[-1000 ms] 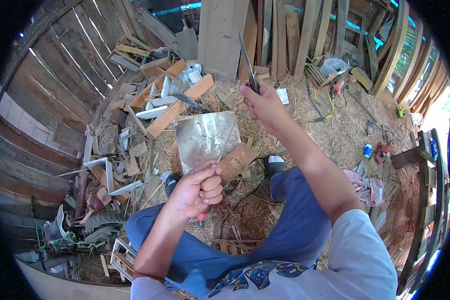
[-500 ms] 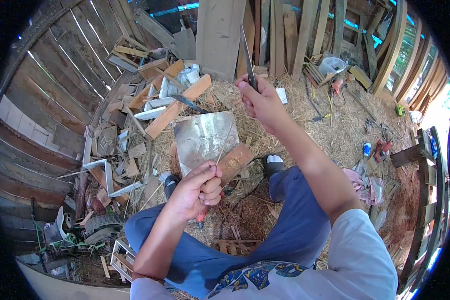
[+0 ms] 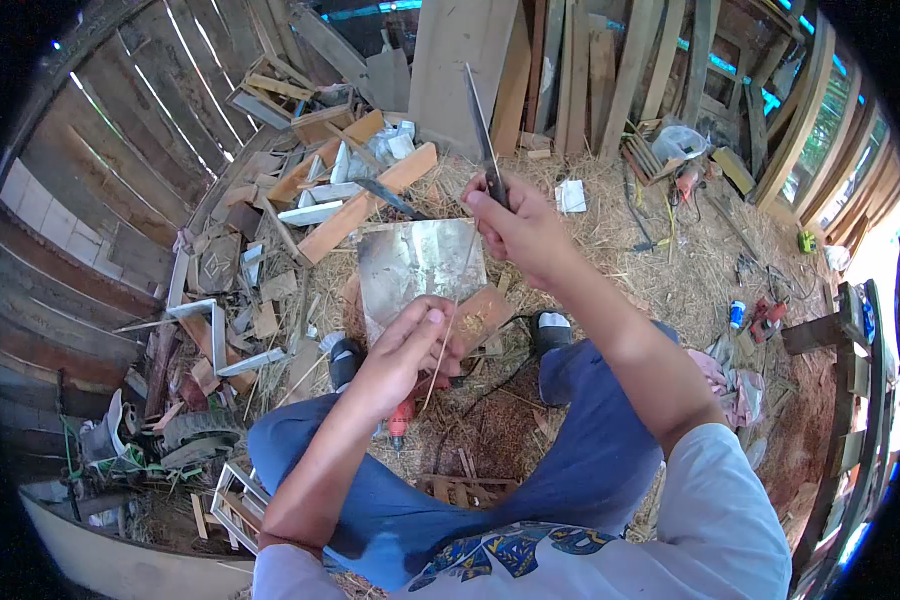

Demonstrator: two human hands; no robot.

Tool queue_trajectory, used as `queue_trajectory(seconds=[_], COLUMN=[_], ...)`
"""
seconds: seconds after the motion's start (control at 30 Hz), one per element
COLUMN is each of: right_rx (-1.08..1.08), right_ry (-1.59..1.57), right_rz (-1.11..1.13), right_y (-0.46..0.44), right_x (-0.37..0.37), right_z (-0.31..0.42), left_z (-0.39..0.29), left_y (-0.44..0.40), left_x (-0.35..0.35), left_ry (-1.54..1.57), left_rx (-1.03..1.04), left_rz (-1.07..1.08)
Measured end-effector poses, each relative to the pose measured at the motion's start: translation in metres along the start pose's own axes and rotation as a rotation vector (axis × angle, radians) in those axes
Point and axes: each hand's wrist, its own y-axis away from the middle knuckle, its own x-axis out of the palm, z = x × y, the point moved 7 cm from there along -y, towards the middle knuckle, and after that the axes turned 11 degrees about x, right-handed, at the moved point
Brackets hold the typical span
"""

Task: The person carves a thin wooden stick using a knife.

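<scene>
My right hand [image 3: 518, 228] is closed around the dark handle of a knife [image 3: 482, 120], whose blade points up and away. A thin wooden stick [image 3: 451, 325] slants down from the right hand, its upper end by that hand's thumb. Beside the stick, my left hand [image 3: 406, 350] has its fingers loosened and partly spread, the fingertips close to or touching it. Below the hands lie a worn metal sheet [image 3: 420, 262] and a wooden block [image 3: 485, 315] with shavings on it. A red tool [image 3: 399, 422] shows under the left wrist.
Another blade [image 3: 390, 197] rests near a plank [image 3: 368, 205] at the metal sheet's far edge. Scrap wood and a white frame [image 3: 215, 338] lie at left. Boards [image 3: 575, 85] lean at the back. A blue can [image 3: 737, 314] and a red power tool [image 3: 768, 318] lie at right.
My left hand has loosened from a fist around the stick, and more of the stick's lower end shows. The knife has tilted slightly left. The view has shifted a little.
</scene>
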Motion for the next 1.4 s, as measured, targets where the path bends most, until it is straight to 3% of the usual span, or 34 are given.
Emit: queue_trajectory(seconds=[0.17,0.23,0.43,1.4], right_rx=[0.063,0.065,0.019,-0.058], right_ry=[0.025,-0.007,-0.016,-0.077], right_rz=[0.042,0.083,0.134,0.301], right_y=[0.009,0.009,0.023,0.030], right_x=[0.024,0.028,0.042,0.075], right_z=[-0.005,-0.004,0.012,0.025], left_z=[-0.015,-0.020,-0.041,-0.061], left_y=[0.003,0.006,0.027,0.049], left_x=[0.005,-0.001,0.005,0.000], left_ry=[-0.062,0.000,-0.026,-0.052], left_rx=[0.137,0.241,0.289,0.311], left_rz=[0.022,-0.099,-0.111,-0.067])
